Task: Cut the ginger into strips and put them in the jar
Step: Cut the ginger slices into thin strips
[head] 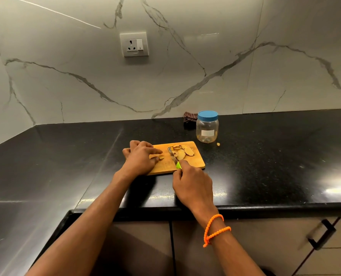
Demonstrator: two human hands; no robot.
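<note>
A wooden cutting board (197,163) lies on the black counter. Several ginger slices (183,151) are piled at its far right part. My left hand (140,158) rests on the board's left side and pinches a small ginger piece (159,157) between thumb and fingers. My right hand (192,186) grips a knife (173,156) with a green handle; its blade lies on the board beside the slices. A clear plastic jar (207,129) with a blue lid on stands just behind the board's right corner.
A dark folded cloth (189,119) lies behind the jar against the marble wall. A small ginger scrap (218,144) sits on the counter (275,156) right of the jar. A wall socket (134,44) is above. Cabinet doors with a black handle (322,235) lie below the counter edge.
</note>
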